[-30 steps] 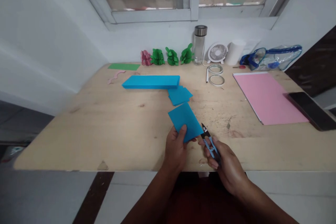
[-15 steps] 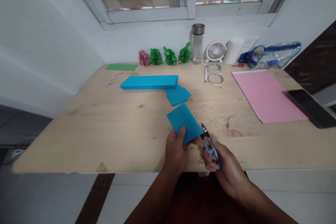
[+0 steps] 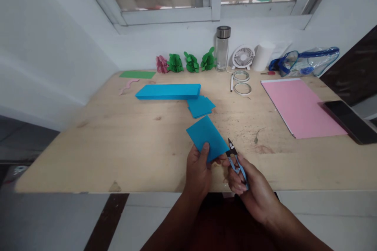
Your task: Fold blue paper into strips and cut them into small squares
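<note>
A square of blue paper [image 3: 206, 133] is held by my left hand [image 3: 199, 166], thumb on top and fingers beneath. My right hand [image 3: 250, 184] grips small blue-handled snips [image 3: 238, 164], whose dark blades point up and away from me beside the paper's right corner. The blades are slightly apart, and the corner lies at their base. Beyond the held square, a few smaller blue pieces [image 3: 201, 106] overlap on the wooden table [image 3: 118, 137]. Behind them lies a long folded stack of blue paper [image 3: 167, 91].
Pink paper [image 3: 303, 110] and a black phone [image 3: 350, 121] lie at the right. Along the wall stand green paper shapes [image 3: 192, 62], a glass bottle [image 3: 222, 51], a white fan [image 3: 243, 57] and a clear pouch [image 3: 312, 62]. Tape rolls [image 3: 242, 88] sit before the fan.
The snips and my right hand have shifted very slightly to the right. The blue square has turned a little in my left hand, and the whole view has moved slightly.
</note>
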`<act>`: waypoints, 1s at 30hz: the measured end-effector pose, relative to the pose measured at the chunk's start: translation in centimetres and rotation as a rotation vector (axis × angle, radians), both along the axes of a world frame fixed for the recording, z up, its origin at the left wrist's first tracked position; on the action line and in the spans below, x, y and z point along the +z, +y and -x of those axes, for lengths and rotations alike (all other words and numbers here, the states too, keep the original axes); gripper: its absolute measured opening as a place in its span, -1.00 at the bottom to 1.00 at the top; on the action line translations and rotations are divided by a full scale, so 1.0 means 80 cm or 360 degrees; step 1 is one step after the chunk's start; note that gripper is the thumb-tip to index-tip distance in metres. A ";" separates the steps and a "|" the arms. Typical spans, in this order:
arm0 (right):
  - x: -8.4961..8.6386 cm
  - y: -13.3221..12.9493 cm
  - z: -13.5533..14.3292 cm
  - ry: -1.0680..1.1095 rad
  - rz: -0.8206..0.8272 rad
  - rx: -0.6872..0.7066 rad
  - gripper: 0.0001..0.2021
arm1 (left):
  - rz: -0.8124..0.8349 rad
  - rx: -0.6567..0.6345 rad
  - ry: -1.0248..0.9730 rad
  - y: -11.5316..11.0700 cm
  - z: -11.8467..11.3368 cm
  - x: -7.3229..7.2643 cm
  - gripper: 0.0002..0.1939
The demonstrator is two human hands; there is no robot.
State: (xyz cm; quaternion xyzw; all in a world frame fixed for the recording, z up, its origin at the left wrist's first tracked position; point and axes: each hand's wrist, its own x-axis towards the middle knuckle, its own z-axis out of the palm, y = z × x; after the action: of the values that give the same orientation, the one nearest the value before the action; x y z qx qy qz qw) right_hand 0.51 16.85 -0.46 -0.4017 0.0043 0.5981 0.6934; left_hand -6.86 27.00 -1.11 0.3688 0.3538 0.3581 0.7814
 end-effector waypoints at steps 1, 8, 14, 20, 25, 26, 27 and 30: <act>0.001 0.000 0.000 0.0001 -0.0005 0.0010 -0.65 | 0.0002 0.0001 -0.0003 0.000 0.000 0.000 -0.61; 0.005 -0.004 0.001 0.0076 -0.0030 0.0005 -0.66 | 0.0014 -0.0005 -0.0061 0.000 -0.001 -0.001 -0.60; 0.008 -0.006 0.002 0.0111 -0.0034 -0.0007 -0.67 | 0.0023 -0.0011 -0.0037 -0.001 0.001 0.002 -0.60; 0.012 -0.008 0.003 0.0083 -0.0023 0.0025 -0.64 | -0.0024 -0.0042 -0.0022 -0.001 0.003 0.009 -0.61; 0.013 -0.011 0.003 0.0040 -0.0003 0.0024 -0.62 | -0.0042 0.0006 0.0007 0.002 0.006 0.016 -0.61; 0.013 -0.011 0.004 0.0037 -0.0004 0.0024 -0.62 | -0.0040 0.0002 0.0010 0.002 0.007 0.017 -0.61; 0.013 -0.012 0.004 0.0035 -0.0003 0.0023 -0.63 | -0.0039 -0.0007 0.0009 0.002 0.007 0.017 -0.61; 0.013 -0.012 0.005 0.0036 -0.0003 0.0019 -0.63 | -0.0050 -0.0034 -0.0010 0.002 0.007 0.018 -0.62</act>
State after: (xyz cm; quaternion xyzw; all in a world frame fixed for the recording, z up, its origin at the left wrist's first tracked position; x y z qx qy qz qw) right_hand 0.14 15.89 0.62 -0.3943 0.0093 0.6068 0.6901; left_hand -7.43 27.14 0.31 0.3836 0.3417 0.3564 0.7805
